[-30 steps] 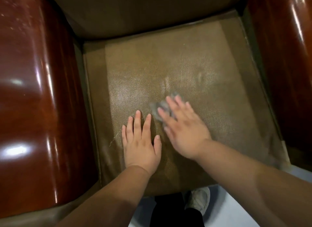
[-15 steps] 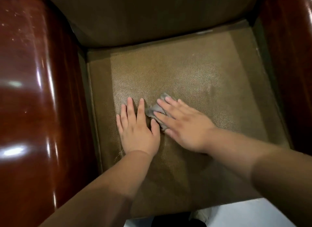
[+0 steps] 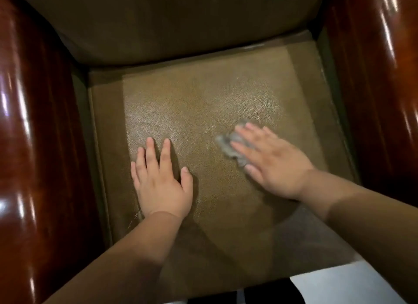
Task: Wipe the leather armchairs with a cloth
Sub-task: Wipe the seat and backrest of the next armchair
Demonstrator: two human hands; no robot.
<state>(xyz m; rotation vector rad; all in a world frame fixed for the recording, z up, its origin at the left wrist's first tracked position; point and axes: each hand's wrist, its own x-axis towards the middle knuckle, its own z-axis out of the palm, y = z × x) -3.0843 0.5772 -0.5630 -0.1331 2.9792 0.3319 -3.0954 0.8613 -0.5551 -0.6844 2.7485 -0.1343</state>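
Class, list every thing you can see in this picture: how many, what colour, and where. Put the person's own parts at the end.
seat cushion: one, olive-brown leather, centre.
backrest: one, dark olive leather, top.
armrests: two, glossy red-brown, left and right edges.
cloth: one, grey, crumpled on the seat under the right hand's fingers.
floor: pale, bottom right.
left hand: one, flat on the seat, left of centre.
right hand: one, pressing the cloth, right of centre.

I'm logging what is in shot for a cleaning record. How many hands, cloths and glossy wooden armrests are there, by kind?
Hands: 2, left hand and right hand
Cloths: 1, grey cloth
Wooden armrests: 2, left armrest and right armrest
Total: 5
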